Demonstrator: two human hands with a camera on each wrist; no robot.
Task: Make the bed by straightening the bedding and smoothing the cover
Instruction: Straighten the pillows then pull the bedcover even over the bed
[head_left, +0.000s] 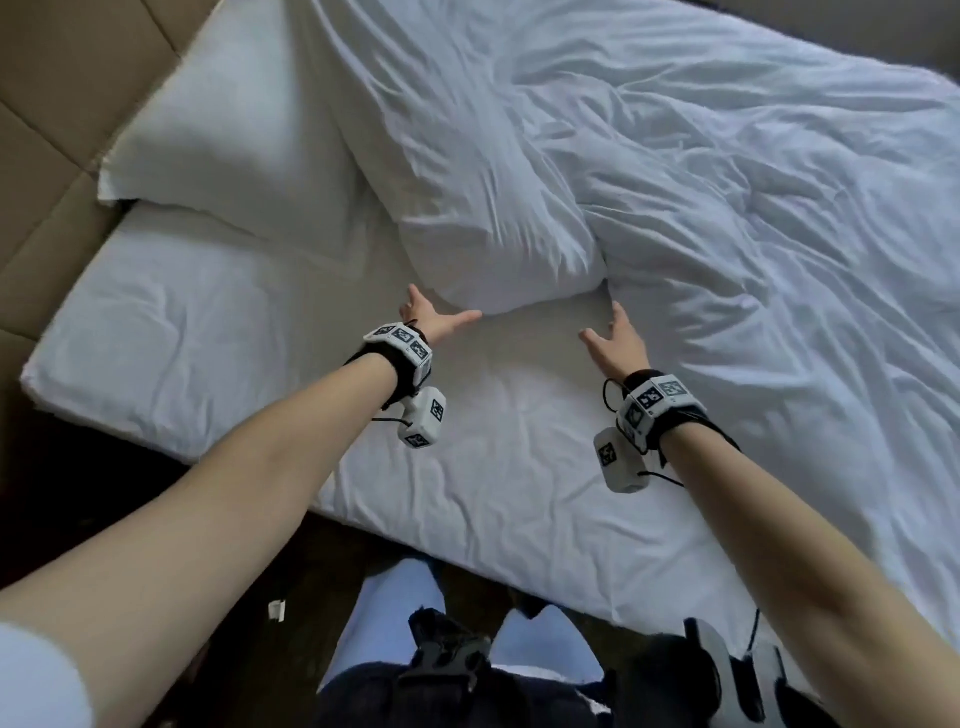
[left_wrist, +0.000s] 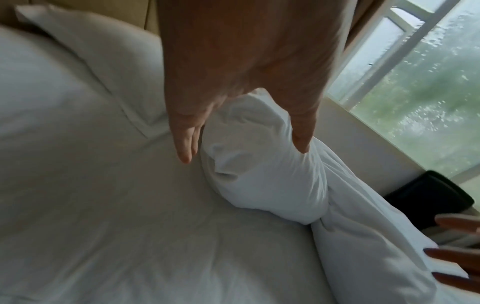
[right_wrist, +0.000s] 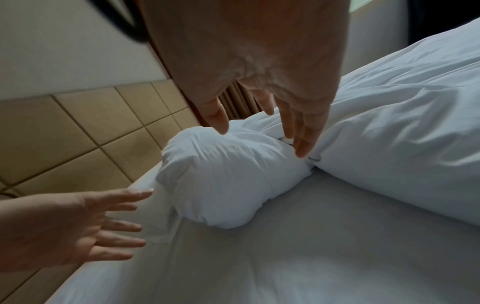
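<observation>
A white bed with a wrinkled fitted sheet (head_left: 467, 441) fills the head view. A crumpled white duvet (head_left: 753, 208) covers its right part, and its bunched, rounded corner (head_left: 498, 249) (left_wrist: 265, 181) (right_wrist: 223, 185) lies near the middle. One white pillow (head_left: 234, 140) rests at the upper left by the headboard. My left hand (head_left: 436, 319) (left_wrist: 244, 148) reaches with straight, spread fingers to the left side of the bunched corner. My right hand (head_left: 615, 335) (right_wrist: 259, 139) reaches open to its right side, where the corner meets the duvet. Neither hand holds anything.
A tan padded headboard (head_left: 52, 130) (right_wrist: 78, 133) runs along the left. A window (left_wrist: 428, 82) and a dark object (left_wrist: 428, 197) lie beyond the far side of the bed. The bed's near edge (head_left: 467, 551) is just in front of my legs.
</observation>
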